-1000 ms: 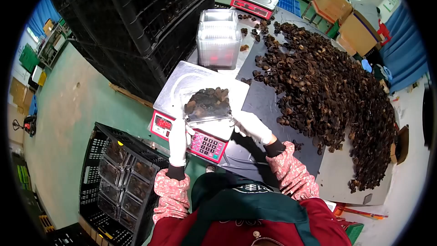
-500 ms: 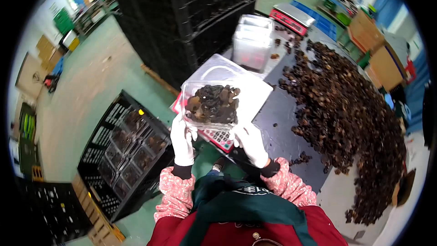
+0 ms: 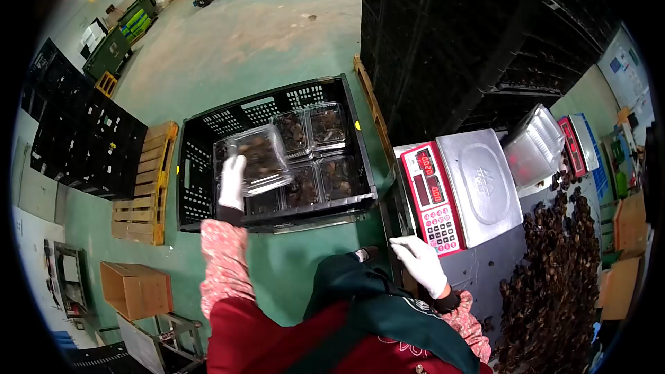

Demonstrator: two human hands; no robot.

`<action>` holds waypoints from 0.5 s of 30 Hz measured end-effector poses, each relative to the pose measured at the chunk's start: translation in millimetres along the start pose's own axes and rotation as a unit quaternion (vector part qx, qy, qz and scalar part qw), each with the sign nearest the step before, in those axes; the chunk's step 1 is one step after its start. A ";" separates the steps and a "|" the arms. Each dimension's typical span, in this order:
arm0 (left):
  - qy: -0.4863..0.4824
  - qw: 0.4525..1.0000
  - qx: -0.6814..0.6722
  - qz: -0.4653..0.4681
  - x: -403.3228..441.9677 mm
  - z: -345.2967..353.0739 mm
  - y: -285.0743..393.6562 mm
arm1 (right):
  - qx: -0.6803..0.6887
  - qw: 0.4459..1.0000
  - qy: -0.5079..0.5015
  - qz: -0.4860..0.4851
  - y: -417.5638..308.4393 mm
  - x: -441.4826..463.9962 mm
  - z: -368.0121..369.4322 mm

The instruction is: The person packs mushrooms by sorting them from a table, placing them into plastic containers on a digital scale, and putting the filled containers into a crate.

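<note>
My left hand (image 3: 233,183), in a white glove, is closed on the near left edge of a clear plastic box (image 3: 263,159) of dark, crinkled pieces that look like dried fungus. Motion blurs this box a little. It is above the left part of a black slatted crate (image 3: 201,116), where several similar filled boxes (image 3: 325,128) lie in rows. My right hand (image 3: 422,264), also gloved, is beside the front of a red and white digital scale (image 3: 483,187), fingers stretched out and holding nothing. The scale's steel plate is bare.
Stacked clear containers (image 3: 535,149) stand behind the scale, near a second red scale (image 3: 573,144). A large pile of dark pieces (image 3: 551,284) covers the table's right side. Tall black crates (image 3: 471,48) rise behind. A wooden pallet (image 3: 147,190) and cardboard box (image 3: 136,289) are at left.
The view has turned left. The filled box, held in both hands over the scale before, is now over the crate in my left hand alone. My right hand has let go of it.
</note>
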State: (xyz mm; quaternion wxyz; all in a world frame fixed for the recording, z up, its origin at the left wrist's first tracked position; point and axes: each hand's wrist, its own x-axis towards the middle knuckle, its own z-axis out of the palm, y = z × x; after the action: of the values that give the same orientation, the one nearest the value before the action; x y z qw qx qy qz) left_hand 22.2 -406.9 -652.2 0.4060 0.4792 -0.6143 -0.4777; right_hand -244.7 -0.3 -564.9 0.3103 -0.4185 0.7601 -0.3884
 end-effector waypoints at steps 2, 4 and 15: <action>0.059 0.996 0.020 -0.057 55.6 -42.2 -61.4 | 0.028 0.997 0.004 0.066 10.8 2.3 -6.0; 0.045 0.991 0.024 -0.127 96.8 -70.7 -110.7 | 0.085 0.990 0.009 0.112 18.6 5.7 -11.0; 0.170 0.913 0.365 0.068 143.5 103.0 -25.8 | -0.035 0.989 0.091 0.108 33.5 -2.0 -32.6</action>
State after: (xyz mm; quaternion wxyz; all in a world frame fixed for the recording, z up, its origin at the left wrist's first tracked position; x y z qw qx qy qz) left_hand -101.4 -528.8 -693.5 0.3323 0.6253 -0.6986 -0.1024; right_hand -283.1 23.9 -576.6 0.2650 -0.3069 0.8390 -0.3627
